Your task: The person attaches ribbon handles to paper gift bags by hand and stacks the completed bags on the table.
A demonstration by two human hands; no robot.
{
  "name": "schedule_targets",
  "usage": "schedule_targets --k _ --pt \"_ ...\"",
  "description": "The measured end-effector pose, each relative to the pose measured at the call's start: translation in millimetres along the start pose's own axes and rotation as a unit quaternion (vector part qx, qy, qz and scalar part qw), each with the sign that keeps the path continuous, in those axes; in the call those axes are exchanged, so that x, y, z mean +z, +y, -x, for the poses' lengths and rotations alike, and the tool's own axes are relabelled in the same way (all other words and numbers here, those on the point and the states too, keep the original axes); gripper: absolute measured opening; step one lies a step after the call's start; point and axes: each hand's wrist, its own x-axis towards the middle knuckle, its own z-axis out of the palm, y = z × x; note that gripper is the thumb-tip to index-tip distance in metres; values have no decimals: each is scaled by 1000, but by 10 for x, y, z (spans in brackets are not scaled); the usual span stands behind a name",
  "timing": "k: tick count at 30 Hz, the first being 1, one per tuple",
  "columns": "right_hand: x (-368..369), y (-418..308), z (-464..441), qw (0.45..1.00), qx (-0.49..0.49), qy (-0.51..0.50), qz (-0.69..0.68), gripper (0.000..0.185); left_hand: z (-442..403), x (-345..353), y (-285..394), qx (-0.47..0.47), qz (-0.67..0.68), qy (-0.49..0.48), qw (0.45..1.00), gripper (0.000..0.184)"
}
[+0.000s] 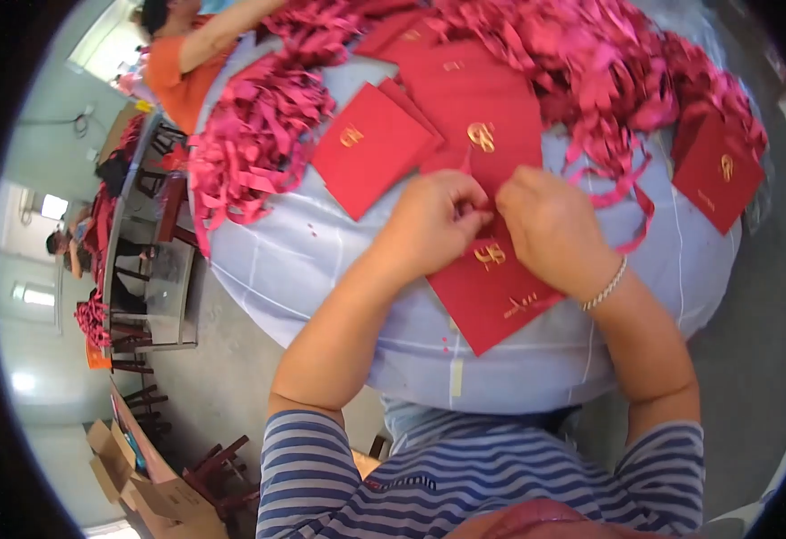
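A red card or bag with gold print (500, 292) lies at the table's near side, under both my hands. My left hand (438, 220) pinches a pink ribbon over its upper part. Close beside it, my right hand (550, 229) has its fingers closed at the same spot; what they hold is too small to make out. Beyond my hands, more red pieces with gold marks (478, 99) overlap in a row. Another red stack (370, 144) rests to the left of them.
Heaps of pink ribbon (258, 135) cover the table's left and far sides. A red piece (719, 175) hangs near the right edge. A person in orange (182, 67) is at the far left. Stools, cardboard boxes (155, 494) and another person (74, 251) are further left.
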Motion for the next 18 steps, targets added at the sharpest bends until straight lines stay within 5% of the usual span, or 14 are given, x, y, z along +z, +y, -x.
schedule_targets --k 4,10,18 --pt "26 -70 -10 1000 2 -13 14 12 -6 18 -39 67 -46 18 997 12" --pt "-150 123 -27 969 99 -85 -210 10 0 18 -68 57 -46 29 997 15" --pt "-242 60 -106 991 52 -35 -120 25 -1 -34 -49 108 -60 3 992 16"
